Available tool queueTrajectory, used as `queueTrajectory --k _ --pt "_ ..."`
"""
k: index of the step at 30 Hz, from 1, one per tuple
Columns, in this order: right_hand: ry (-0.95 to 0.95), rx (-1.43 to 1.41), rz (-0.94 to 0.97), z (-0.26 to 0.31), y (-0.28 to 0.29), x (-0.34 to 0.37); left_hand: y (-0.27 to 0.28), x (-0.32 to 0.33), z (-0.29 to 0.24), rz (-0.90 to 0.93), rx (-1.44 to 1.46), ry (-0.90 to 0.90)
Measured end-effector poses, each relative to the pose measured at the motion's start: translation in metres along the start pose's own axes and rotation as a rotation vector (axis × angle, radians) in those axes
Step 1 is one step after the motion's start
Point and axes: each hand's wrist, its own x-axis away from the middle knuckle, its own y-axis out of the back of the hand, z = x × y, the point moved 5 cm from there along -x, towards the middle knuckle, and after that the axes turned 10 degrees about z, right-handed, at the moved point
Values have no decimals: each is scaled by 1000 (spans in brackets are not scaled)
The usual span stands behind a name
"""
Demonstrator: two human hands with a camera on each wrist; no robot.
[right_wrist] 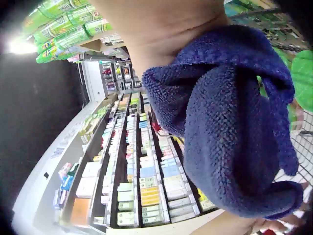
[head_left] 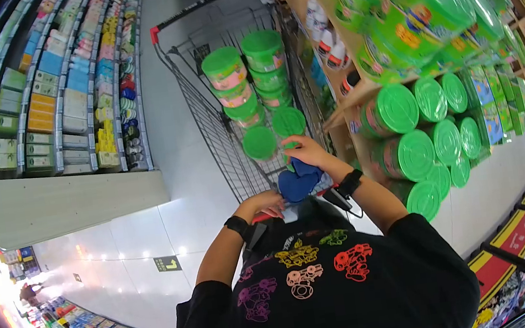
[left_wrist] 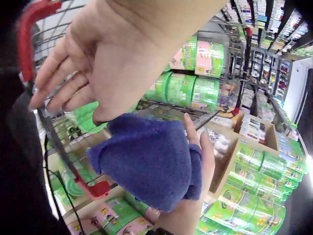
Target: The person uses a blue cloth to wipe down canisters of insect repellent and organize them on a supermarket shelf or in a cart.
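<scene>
A dark blue cloth [head_left: 298,184] is bunched in my right hand [head_left: 306,151], over the near end of the shopping cart [head_left: 206,141]. In the right wrist view the folded cloth [right_wrist: 220,132] hides most of that hand's fingers. The left wrist view shows the cloth [left_wrist: 146,156] against the right palm, with a thumb and finger [left_wrist: 207,152] showing past its edge. My left hand [head_left: 266,203] is beside the cloth near the red cart handle, palm side showing and fingers loosely extended in the left wrist view, holding nothing. Green-lidded tubs [head_left: 260,142] stand stacked in the cart.
Shelving with more green-lidded tubs [head_left: 397,108] rises close along the cart's right side. A pale shelf end panel [head_left: 75,200] stands to the left, with stocked shelves [head_left: 60,91] behind it. Tiled floor [head_left: 165,104] runs between the cart and those shelves.
</scene>
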Motion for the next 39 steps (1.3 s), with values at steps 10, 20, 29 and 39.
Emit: queueTrajectory --k 10,20,29,39 --pt "-60 558 -99 72 33 -187 305 78 -137 -870 427 -541" --pt "-276 620 -285 46 54 -286 394 67 -240 -481 521 -780" --pt "-297 459 -368 33 53 -308 387 34 -234 -368 614 -832" --pt "8 452 -431 69 19 -243 291 110 -233 -404 603 -992"
